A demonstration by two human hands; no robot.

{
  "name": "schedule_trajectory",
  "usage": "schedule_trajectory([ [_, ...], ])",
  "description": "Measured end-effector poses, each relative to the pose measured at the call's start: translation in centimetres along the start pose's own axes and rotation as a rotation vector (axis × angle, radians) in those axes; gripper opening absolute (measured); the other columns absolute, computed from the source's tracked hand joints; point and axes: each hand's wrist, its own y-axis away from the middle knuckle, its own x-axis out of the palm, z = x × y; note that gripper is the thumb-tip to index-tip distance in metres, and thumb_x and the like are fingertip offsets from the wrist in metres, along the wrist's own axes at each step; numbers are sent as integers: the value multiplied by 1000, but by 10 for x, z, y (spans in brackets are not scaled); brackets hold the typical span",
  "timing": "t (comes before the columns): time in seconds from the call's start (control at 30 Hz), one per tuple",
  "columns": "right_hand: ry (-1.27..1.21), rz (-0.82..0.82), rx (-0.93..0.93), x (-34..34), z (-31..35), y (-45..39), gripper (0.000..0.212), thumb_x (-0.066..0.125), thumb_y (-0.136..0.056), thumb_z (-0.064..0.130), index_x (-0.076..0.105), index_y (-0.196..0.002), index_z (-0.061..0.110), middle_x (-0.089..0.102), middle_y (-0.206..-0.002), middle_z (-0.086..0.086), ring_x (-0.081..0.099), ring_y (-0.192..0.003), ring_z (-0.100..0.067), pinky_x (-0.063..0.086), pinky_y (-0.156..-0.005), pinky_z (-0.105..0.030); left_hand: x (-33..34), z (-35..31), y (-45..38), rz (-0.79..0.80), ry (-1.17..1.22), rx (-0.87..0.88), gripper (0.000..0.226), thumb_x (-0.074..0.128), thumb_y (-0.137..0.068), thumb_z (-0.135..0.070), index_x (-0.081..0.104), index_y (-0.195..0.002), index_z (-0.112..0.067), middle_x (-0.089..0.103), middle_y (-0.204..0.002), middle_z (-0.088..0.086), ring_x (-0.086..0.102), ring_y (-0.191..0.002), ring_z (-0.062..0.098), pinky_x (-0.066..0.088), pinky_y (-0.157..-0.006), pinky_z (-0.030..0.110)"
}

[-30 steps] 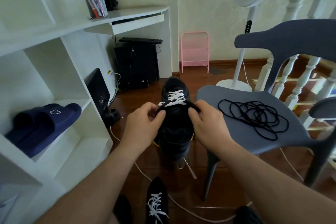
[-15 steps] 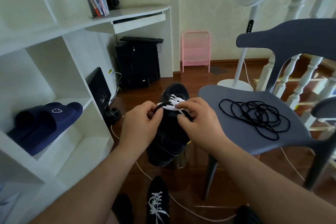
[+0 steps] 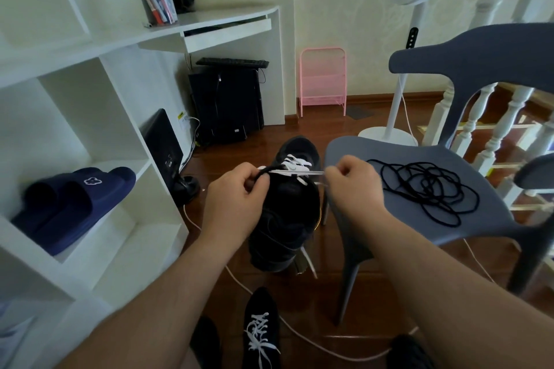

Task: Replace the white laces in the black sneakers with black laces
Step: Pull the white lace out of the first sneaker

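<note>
Sneaker hangs above the floor between both hands: left hand pinches its collar, right hand pinches the white lace taut. Black laces lie tangled on the grey chair; second sneaker sits below.

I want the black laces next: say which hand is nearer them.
Right. The right hand sits just beside the black laces on the chair seat; the left hand is across the sneaker.

White shelving stood left, beside a white desk. A grey chair sat on dark wooden floor before pale walls.
</note>
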Motion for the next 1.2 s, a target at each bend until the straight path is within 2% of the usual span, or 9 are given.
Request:
schedule_trajectory([
  [0.13, 99, 106, 112, -10, -10, -8, 20, 49, -74, 39, 44, -72, 19, 48, -72, 2, 46, -68, -22, 34, -58, -33, 0, 0, 1, 6, -26, 14, 28, 61, -99, -42, 56, -74, -29, 58, -66, -7, 58, -65, 11, 52, -58, 46],
  [0.27, 156, 187, -243, -2, 6, 8, 32, 54, -76, 44, 60, -107, 38, 48, -113, 12, 47, -109, -15, 44, -88, -37, 2, -1, 2, 21, -29, 1, 28, 63, -100, -42, 59, -76, -30, 60, -66, -7, 59, -65, 11, 54, -59, 46],
  [0.37, 315, 168, -555, 9, 17, 24, 25, 62, -91, 44, 73, -109, 31, 51, -108, 10, 46, -106, -17, 49, -86, -41, 2, -5, 5, 35, -43, 55, 25, 61, -100, -44, 59, -77, -33, 58, -67, -8, 58, -67, 10, 51, -55, 39],
  [0.5, 322, 174, -621, 16, 19, 31, 22, 60, -101, 39, 78, -105, 28, 57, -100, 6, 49, -99, -20, 51, -82, -45, 3, -8, 9, 64, -73, 107, 23, 61, -101, -42, 59, -80, -32, 56, -69, -10, 57, -68, 9, 51, -55, 37],
  [0.7, 89, 28, -205, -1, 5, -3, 26, 68, -84, 27, 58, -62, 19, 56, -72, 8, 52, -64, -6, 36, -55, -26, -3, -4, 1, 1, -52, 51, 21, 60, -102, -42, 62, -82, -33, 61, -72, -11, 59, -70, 5, 52, -59, 33],
  [0.93, 177, 11, 119, -27, -29, -24, 26, 56, -80, 27, 41, -62, 17, 44, -57, 0, 45, -56, -22, 33, -52, -30, -15, 5, -5, -103, 42, -1, 23, 64, -103, -31, 61, -80, -31, 61, -70, -10, 60, -73, 5, 41, -61, 9],
  [1.07, 267, 169, 121, -27, -28, -24, 20, 60, -91, 35, 66, -80, 20, 65, -80, -3, 62, -79, -27, 51, -65, -35, -18, 15, -8, -71, 70, -58, 9, 63, -104, -37, 69, -101, -31, 67, -83, -15, 63, -83, -2, 41, -66, 12],
  [1.13, 332, 155, 13, -24, -18, -19, 30, 58, -95, 39, 72, -117, 23, 66, -114, -5, 63, -104, -29, 55, -90, -45, -13, 17, -7, -42, 77, -77, 7, 65, -103, -36, 68, -107, -31, 68, -91, -14, 63, -85, -2, 42, -70, 14],
  [1.2, 326, 71, -205, -20, -4, -11, 31, 59, -98, 38, 69, -124, 26, 61, -115, -2, 60, -108, -25, 51, -94, -43, -7, 15, -6, -5, 116, -92, 7, 67, -102, -33, 66, -108, -36, 68, -95, -15, 63, -87, 0, 46, -74, 18],
])
